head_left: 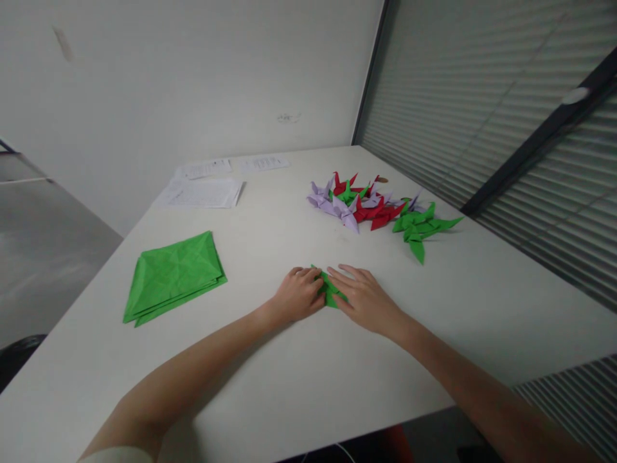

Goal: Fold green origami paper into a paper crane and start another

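Note:
A small folded piece of green paper (330, 293) lies on the white table in front of me, partly covered by both hands. My left hand (301, 296) has its fingers curled over the paper's left side, pressing it on the tabletop. On the right side of it, my right hand (364, 297) rests with fingers stretched out and somewhat apart, fingertips touching the paper. The exact folds are hidden under the fingers. Beyond the right hand sits a group of origami cranes, with green ones (417, 225), red ones (378, 211) and pale purple ones (346, 212).
A stack of creased green paper sheets (176, 273) lies to the left on the table (270, 386). Printed white papers (205, 193) are spread at the far left, near the wall (216, 77). Window blinds (463, 109) run along the right side.

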`<act>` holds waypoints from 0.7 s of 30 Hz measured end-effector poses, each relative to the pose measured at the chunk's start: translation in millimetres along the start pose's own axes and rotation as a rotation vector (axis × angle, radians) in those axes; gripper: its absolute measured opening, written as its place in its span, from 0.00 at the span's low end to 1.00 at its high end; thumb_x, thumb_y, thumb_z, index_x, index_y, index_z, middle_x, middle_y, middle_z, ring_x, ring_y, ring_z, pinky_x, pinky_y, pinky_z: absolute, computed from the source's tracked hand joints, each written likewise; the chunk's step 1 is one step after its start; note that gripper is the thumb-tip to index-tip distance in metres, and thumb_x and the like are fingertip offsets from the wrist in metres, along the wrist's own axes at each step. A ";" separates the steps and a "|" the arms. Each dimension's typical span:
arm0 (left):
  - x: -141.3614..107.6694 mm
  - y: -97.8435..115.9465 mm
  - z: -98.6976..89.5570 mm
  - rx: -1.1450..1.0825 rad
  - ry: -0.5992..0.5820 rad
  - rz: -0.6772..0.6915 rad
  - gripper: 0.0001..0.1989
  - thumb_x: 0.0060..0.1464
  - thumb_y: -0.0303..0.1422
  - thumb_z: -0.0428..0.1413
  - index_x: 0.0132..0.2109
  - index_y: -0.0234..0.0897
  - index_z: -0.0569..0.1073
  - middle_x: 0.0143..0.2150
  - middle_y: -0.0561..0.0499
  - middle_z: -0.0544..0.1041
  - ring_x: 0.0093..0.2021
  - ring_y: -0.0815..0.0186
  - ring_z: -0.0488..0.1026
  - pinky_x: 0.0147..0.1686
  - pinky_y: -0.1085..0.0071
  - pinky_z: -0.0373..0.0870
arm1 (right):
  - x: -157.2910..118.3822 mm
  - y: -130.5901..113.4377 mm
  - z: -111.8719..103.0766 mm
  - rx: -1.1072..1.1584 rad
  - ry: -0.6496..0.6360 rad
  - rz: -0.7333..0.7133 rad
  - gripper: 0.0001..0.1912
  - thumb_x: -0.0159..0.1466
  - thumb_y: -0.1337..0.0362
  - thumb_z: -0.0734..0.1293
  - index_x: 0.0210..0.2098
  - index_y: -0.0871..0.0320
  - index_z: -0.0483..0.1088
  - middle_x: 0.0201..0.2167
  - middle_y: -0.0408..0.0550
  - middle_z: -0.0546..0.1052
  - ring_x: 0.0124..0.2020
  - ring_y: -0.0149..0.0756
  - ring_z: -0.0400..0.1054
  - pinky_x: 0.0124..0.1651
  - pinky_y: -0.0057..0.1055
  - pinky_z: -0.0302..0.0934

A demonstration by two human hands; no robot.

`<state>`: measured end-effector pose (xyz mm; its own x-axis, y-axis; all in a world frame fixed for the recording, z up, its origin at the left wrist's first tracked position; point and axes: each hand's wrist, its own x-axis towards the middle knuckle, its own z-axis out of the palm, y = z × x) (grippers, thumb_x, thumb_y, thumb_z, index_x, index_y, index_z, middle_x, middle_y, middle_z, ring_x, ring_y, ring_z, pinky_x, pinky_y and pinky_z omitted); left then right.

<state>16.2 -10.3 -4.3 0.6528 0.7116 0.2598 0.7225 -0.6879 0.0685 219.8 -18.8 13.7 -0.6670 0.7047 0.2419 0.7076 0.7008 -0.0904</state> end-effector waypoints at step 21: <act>-4.1 -6.7 8.5 -0.250 0.056 0.277 0.13 0.63 0.38 0.51 0.49 0.36 0.73 0.54 0.43 0.75 0.54 0.61 0.72 0.56 0.60 0.66 | -33.3 9.0 4.1 0.067 -0.032 -0.066 0.21 0.64 0.58 0.66 0.54 0.61 0.69 0.50 0.58 0.76 0.51 0.48 0.67 0.54 0.48 0.62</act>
<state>10.6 -7.4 -14.1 0.7971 0.4895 0.3535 0.4381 -0.8718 0.2194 247.4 -35.4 0.8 -0.7195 0.6592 0.2185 0.6454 0.7509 -0.1401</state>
